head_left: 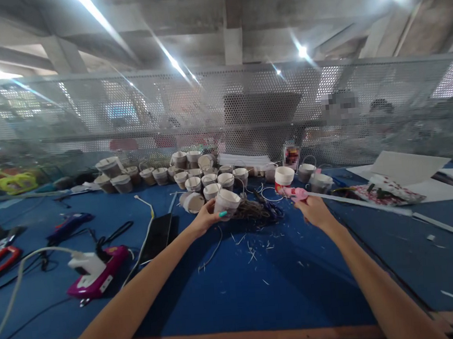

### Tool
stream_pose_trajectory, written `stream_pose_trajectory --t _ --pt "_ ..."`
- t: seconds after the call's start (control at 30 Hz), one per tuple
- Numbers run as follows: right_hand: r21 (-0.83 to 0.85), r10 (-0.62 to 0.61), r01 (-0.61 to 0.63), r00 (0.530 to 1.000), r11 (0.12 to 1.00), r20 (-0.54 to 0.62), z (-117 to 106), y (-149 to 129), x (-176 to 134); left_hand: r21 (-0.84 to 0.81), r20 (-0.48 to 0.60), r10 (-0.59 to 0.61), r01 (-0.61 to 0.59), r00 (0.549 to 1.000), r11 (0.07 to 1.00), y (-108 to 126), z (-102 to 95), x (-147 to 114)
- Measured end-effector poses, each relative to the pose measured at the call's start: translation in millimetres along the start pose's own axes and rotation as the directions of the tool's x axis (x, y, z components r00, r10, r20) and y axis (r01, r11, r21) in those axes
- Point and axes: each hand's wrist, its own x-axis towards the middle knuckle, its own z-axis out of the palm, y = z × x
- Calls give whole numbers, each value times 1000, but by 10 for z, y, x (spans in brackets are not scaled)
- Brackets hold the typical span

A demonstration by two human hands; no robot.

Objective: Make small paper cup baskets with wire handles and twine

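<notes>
My left hand (207,218) is closed around a small grey-and-white pot (226,203), its open rim tilted up, above the table. In my right hand (312,210) is a pink glue gun (296,192), fingers wrapped round it and its tip toward the left. Just beyond that tip stands a white cup (284,175) with a red lower part. Between my hands lie a bundle of brown twine (251,209) and dark-blue-handled scissors (272,210). Many similar small pots (193,183) with thin handles crowd the table behind my left hand.
A purple power strip (102,278) with a white plug, a black phone-like slab (157,237) and a blue tool (69,227) lie left, beside red-handled pliers (0,263). White scraps (252,251) litter the blue tabletop (237,299). A perforated screen (194,109) stands behind; papers (407,168) lie right.
</notes>
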Motion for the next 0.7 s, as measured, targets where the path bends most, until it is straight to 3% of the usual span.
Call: stream_pose_trajectory --t 0.07,0.13,0.23,0.33,0.4,0.47,0.6,0.7 --pt "396 81 -100 995 913 63 60 -81 -39 -108 -26 -6 3 1000 994 -33 -40 19" --pt "674 71 -140 989 725 129 141 -161 -83 -216 -50 -26 14 998 976 -59 -73 30" --pt "826 18 -232 965 513 260 253 -244 -146 -383 -32 -91 71 995 921 -78 -82 18" --pt "833 -25 -351 917 427 399 337 -271 -191 -468 12 -101 95 995 879 -89 -68 12" --pt "824 -43 -383 897 417 439 386 -273 -208 -472 17 -115 109 993 875 -105 -70 45" --pt "826 -45 -359 907 434 418 431 -274 -219 -469 10 -146 134 989 873 -128 -80 116" --pt "789 -37 -289 930 542 367 490 -290 -240 -460 9 -169 154 986 875 -163 -50 312" --pt "730 6 -322 917 603 399 525 -305 -256 -413 102 -121 153 987 898 -175 23 417"
